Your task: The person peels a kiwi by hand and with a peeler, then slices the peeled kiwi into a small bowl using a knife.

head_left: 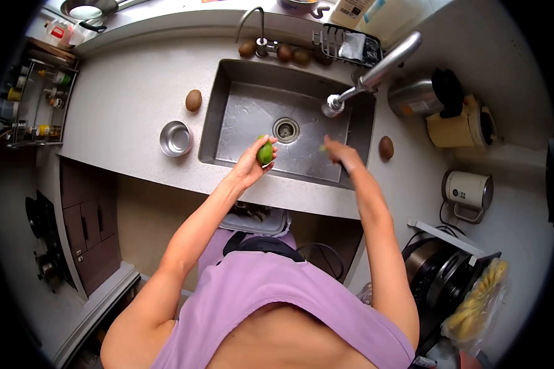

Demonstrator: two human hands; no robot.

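Bright green peeled fruit (264,152), plain lilac top (283,289), fuzzy-brown kiwi (193,100) on pale grey speckled counter (120,80), silver-grey sink (246,104), cream kettle (466,188), yellow bananas (479,301).

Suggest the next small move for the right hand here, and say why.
Probably bring the right hand in toward the green fruit. The left hand already holds that fruit by the near edge of the sink, while the right is well apart from it, with a green bit by its fingers. Blur hides whether it grips anything else.
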